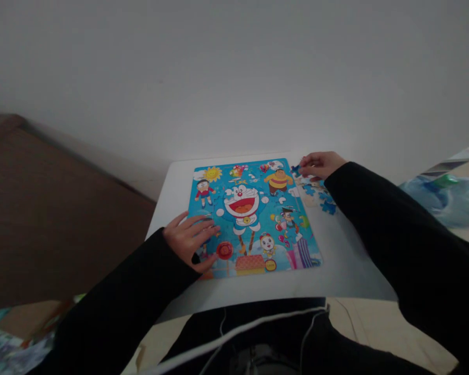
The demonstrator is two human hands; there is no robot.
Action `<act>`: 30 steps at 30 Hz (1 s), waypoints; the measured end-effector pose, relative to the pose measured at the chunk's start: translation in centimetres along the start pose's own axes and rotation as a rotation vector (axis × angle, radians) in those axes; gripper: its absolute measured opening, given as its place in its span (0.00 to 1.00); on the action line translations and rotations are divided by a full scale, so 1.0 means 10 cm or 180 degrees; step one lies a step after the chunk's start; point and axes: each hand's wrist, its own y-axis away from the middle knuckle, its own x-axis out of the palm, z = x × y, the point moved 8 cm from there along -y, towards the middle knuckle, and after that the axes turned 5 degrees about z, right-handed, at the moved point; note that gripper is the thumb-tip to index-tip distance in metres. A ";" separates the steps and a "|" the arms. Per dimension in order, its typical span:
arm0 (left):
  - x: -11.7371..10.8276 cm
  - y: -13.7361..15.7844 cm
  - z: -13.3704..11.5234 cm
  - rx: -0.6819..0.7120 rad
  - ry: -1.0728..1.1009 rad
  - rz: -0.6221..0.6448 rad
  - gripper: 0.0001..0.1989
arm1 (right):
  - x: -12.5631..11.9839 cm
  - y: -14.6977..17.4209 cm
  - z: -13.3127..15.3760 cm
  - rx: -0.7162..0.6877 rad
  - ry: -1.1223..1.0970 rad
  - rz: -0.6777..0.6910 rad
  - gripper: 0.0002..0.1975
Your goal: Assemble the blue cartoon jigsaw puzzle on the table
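Note:
A blue cartoon puzzle board [229, 208] lies flat on a small white table, with a big laughing cat figure in its middle. My left hand [189, 237] rests on the board's lower left part, fingers spread and holding nothing. Just past the board's upper right corner, my right hand [320, 164] pinches a blue puzzle piece [296, 170] between thumb and fingers. Below that hand several loose puzzle pieces [328, 203] are heaped on the table, partly hidden by my right sleeve.
The white table [352, 260] stands against a pale wall [234, 78]. To the left is a brown wooden panel [62, 219]. Clear plastic wrapping [449, 195] lies at the right, and a white cable [238, 330] crosses in front of my lap.

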 end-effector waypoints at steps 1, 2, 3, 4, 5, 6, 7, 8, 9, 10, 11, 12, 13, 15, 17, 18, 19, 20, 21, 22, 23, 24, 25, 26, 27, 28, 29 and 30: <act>0.03 0.01 -0.06 0.0017 0.0099 0.0072 0.20 | 0.13 0.09 0.01 -0.0007 -0.0092 0.0085 0.08; 0.05 0.00 -0.12 0.0038 0.0171 0.0128 0.20 | 0.28 0.17 0.01 -0.0045 -0.0180 0.0233 0.09; 0.07 -0.03 -0.16 0.0066 0.0210 0.0164 0.21 | 0.40 0.24 -0.01 -0.0071 -0.0251 0.0237 0.10; 0.09 -0.07 -0.20 0.0113 0.0227 0.0185 0.21 | 0.50 0.29 -0.05 -0.0029 -0.0274 0.0230 0.10; 0.11 -0.13 -0.24 0.0176 0.0232 0.0194 0.21 | 0.60 0.32 -0.11 0.0033 -0.0292 0.0235 0.10; 0.12 -0.19 -0.28 0.0251 0.0234 0.0199 0.21 | 0.66 0.34 -0.16 0.0066 -0.0342 0.0176 0.09; 0.14 -0.26 -0.31 0.0337 0.0248 0.0215 0.22 | 0.71 0.35 -0.20 0.0102 -0.0413 0.0147 0.08; 0.17 -0.34 -0.33 0.0406 0.0269 0.0243 0.22 | 0.75 0.34 -0.23 0.0130 -0.0501 0.0123 0.07; 0.21 -0.42 -0.35 0.0458 0.0294 0.0277 0.22 | 0.78 0.34 -0.25 0.0156 -0.0596 0.0107 0.07; 0.25 -0.50 -0.37 0.0527 0.0333 0.0329 0.22 | 0.80 0.34 -0.27 0.0193 -0.0686 0.0111 0.06; 0.29 -0.58 -0.38 0.0594 0.0381 0.0380 0.21 | 0.82 0.34 -0.28 0.0241 -0.0765 0.0112 0.06; 0.34 -0.66 -0.40 0.0637 0.0400 0.0436 0.21 | 0.83 0.35 -0.28 0.0286 -0.0842 0.0108 0.06; 0.39 -0.73 -0.40 0.0631 0.0344 0.0494 0.20 | 0.84 0.35 -0.28 0.0319 -0.0918 0.0103 0.06; 0.46 -0.81 -0.42 0.0605 0.0180 0.0568 0.20 | 0.86 0.37 -0.28 0.0329 -0.1051 0.0085 0.06; 0.50 -0.78 -0.48 0.0600 0.0073 0.0567 0.20 | 0.88 0.39 -0.28 0.0283 -0.1085 0.0066 0.06; 0.50 -0.73 -0.52 0.0601 0.0065 0.0534 0.21 | 0.88 0.39 -0.28 0.0255 -0.1068 0.0056 0.06; 0.49 -0.65 -0.56 0.0582 0.0057 0.0477 0.21 | 0.88 0.40 -0.28 0.0229 -0.1043 0.0044 0.06; 0.48 -0.55 -0.60 0.0559 0.0053 0.0407 0.21 | 0.88 0.40 -0.28 0.0207 -0.1014 0.0036 0.06; 0.47 -0.44 -0.64 0.0487 0.0026 0.0319 0.22 | 0.87 0.40 -0.28 0.0190 -0.0976 0.0035 0.07; 0.45 -0.32 -0.67 0.0352 -0.0030 0.0192 0.21 | 0.87 0.40 -0.28 0.0176 -0.0931 0.0038 0.07; 0.40 -0.20 -0.68 0.0167 -0.0066 -0.0013 0.21 | 0.87 0.40 -0.28 0.0169 -0.0881 0.0039 0.07; 0.33 -0.07 -0.69 -0.0048 -0.0032 -0.0303 0.23 | 0.87 0.40 -0.28 0.0166 -0.0834 0.0040 0.07; 0.25 0.07 -0.68 -0.0294 0.0034 -0.0638 0.25 | 0.87 0.40 -0.28 0.0167 -0.0793 0.0039 0.07; 0.23 0.18 -0.70 -0.0447 0.0076 -0.0706 0.25 | 0.87 0.40 -0.28 0.0167 -0.0769 0.0030 0.07; 0.27 0.26 -0.74 -0.0495 0.0085 -0.0547 0.22 | 0.87 0.40 -0.28 0.0160 -0.0762 0.0009 0.07; 0.28 0.34 -0.78 -0.0544 0.0125 -0.0493 0.20 | 0.87 0.40 -0.28 0.0141 -0.0767 -0.0020 0.07; 0.28 0.40 -0.81 -0.0623 0.0180 -0.0499 0.19 | 0.87 0.40 -0.28 0.0110 -0.0776 -0.0059 0.07; 0.28 0.47 -0.83 -0.0749 0.0252 -0.0566 0.19 | 0.86 0.41 -0.28 0.0069 -0.0784 -0.0107 0.08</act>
